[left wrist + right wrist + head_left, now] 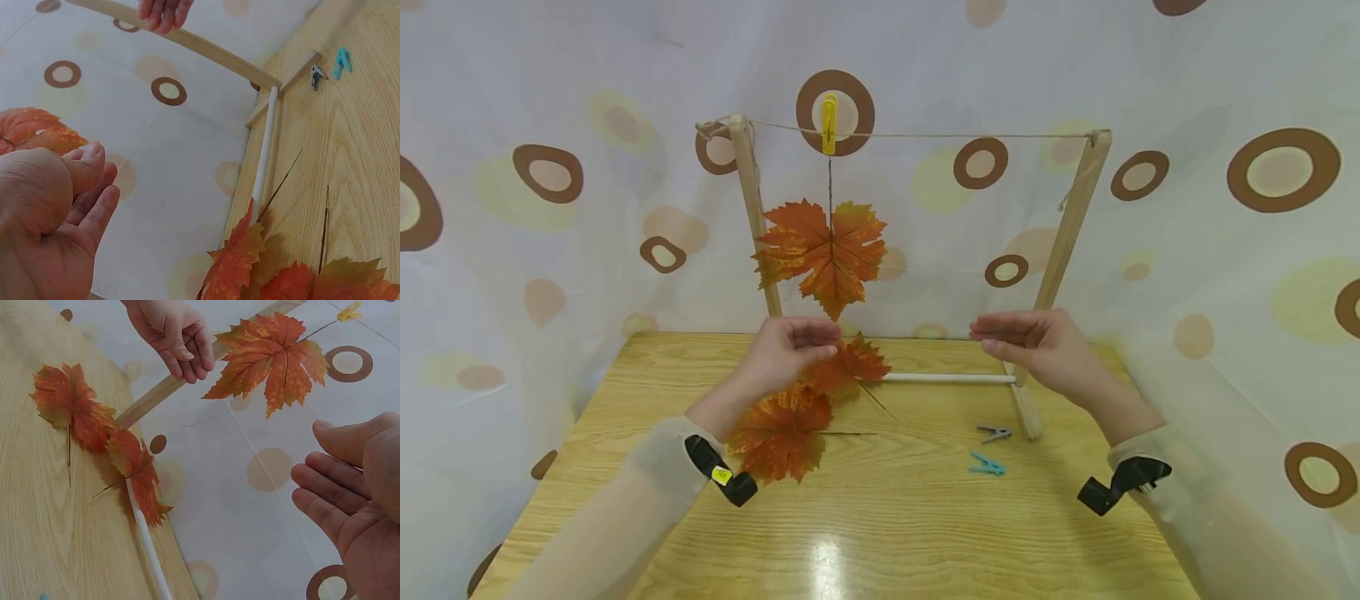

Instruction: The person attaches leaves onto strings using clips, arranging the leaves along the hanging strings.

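My left hand (793,350) and right hand (1041,346), fingers relaxed, grip nothing, because a yellow plastic clothespin (829,125) suspends the orange lobed leaf (831,258) from thin beige string (962,135).

Wears pale cream sleeves (617,510), plus black angular wrist mounts (1126,479) at four o'clock and half past seven (with a small yellow sticker (722,475) on the latter).
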The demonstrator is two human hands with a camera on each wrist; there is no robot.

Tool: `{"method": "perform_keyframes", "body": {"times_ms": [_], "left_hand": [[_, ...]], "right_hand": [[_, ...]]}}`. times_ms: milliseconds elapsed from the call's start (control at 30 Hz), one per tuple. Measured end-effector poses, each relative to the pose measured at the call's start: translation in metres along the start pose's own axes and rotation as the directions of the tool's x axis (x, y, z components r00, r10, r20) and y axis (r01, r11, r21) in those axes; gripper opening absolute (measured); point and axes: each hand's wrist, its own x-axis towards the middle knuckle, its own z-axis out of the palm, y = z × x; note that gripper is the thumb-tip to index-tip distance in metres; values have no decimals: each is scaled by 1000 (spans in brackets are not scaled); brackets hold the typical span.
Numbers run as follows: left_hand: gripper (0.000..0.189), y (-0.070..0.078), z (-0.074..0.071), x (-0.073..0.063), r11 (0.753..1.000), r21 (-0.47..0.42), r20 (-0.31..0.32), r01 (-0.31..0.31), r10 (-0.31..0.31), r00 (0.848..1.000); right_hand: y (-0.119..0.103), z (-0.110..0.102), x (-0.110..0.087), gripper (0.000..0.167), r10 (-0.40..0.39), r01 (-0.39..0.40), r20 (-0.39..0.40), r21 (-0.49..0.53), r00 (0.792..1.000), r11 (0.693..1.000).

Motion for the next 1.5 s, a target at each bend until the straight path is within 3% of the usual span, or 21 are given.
{"method": "perform_keyframes", "body": {"times_ms": [267, 733, 1033, 1233, 1500], "left_hand": [[27, -16, 10, -5, 1000, -18, 18, -16, 16, 1000], [25, -34, 22, -14, 998, -54, 42, 31, -29, 999], [25, -45, 30, -19, 998, -59, 58, 32, -28, 998], [26, -51, 35, -22, 997, -54, 85, 46, -41, 995], [27, -64, 44, -26, 996, -67, 115, 64, -56, 992]], "right_hand": [[15, 6, -7, 38, 33, -34, 23, 16, 999, 999], [42, 17, -20, 34, 48, -49, 21, 55, 999, 997], [60, 24, -28, 35, 100, -102, 38, 70, 994, 992], [67, 26, -35, 35, 91, -93, 41, 55, 995, 994], [77, 29, -42, 36, 69, -74, 49, 120, 996, 990]]}}
